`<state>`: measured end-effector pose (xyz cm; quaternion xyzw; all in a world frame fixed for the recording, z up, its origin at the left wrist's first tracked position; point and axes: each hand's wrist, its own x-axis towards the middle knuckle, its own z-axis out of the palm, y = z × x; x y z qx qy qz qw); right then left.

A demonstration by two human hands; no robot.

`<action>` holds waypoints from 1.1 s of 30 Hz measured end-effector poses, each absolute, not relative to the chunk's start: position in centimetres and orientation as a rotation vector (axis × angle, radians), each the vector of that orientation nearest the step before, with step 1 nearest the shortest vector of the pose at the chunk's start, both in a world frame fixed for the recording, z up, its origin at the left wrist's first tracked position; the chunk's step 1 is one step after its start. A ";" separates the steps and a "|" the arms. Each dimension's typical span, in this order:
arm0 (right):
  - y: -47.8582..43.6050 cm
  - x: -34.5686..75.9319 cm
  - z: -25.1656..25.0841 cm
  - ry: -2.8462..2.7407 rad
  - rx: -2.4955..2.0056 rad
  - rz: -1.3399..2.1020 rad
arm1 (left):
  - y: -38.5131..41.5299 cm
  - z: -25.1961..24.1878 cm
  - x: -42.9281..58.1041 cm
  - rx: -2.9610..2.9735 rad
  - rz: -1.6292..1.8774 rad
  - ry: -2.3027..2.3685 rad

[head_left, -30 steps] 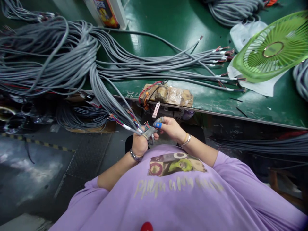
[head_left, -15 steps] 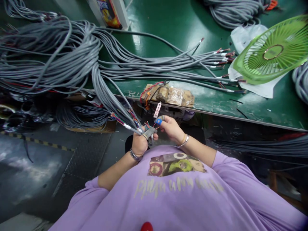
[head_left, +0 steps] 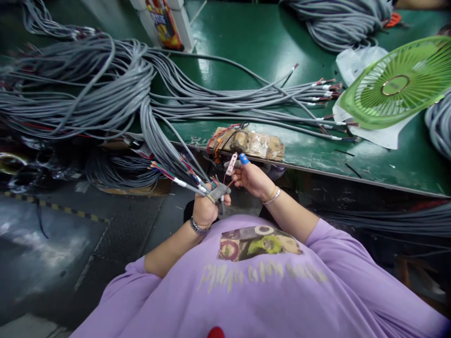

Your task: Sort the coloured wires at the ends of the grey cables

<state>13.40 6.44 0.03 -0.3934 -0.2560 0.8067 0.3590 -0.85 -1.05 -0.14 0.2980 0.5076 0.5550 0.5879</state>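
Observation:
My left hand [head_left: 205, 209] is closed around a bunch of grey cables [head_left: 190, 187] in front of my body. Grey wrapping [head_left: 217, 192] covers its thumb, which presses on the bunch. Thin coloured wires [head_left: 214, 180] fan out above that thumb, and an orange-red one points towards my right hand [head_left: 254, 180]. The right hand is just below the bench edge, its blue-wrapped thumb raised apart from the bent fingers. I make out nothing gripped in it. Its fingertips are close beside a small pale tag-like strip [head_left: 231, 164] with holes; whether they touch it I cannot tell.
A large heap of grey cables [head_left: 102, 89] lies on the green bench [head_left: 232, 33], stripped ends towards the right. A green fan [head_left: 398, 87] stands at right. A worn wooden block [head_left: 262, 144] with red and black leads sits at the front edge. More cables [head_left: 121, 171] lie below.
My right hand has moved slightly up towards the pale strip, and its thumb has lifted away from the fingers. The left hand still holds the cables in nearly the same place.

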 end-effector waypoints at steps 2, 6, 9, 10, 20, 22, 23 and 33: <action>6.7 13.2 0.2 -0.694 -0.980 2.081 | -0.9 -0.1 -0.7 0.687 1.297 1.182; 6.6 12.8 0.1 -0.709 -0.940 2.006 | -0.4 -0.2 -0.4 0.672 1.334 1.159; 6.5 12.6 -0.1 -0.684 -0.945 1.982 | -0.1 -0.1 -0.2 0.659 1.354 1.158; 6.5 12.5 -0.1 -0.683 -0.958 1.965 | 0.1 0.0 -0.1 0.658 1.357 1.163; 6.5 12.5 -0.6 -0.680 -0.892 1.876 | 0.1 0.1 0.3 0.672 1.296 1.257; 6.5 12.4 -0.7 -0.684 -0.881 1.873 | 0.0 0.0 0.4 0.692 1.267 1.256; 6.5 12.4 -0.7 -0.684 -0.877 1.876 | -0.1 0.0 0.4 0.699 1.258 1.254; 5.4 13.8 -0.4 -0.699 -1.017 2.151 | -1.4 0.0 -0.6 0.740 1.254 1.249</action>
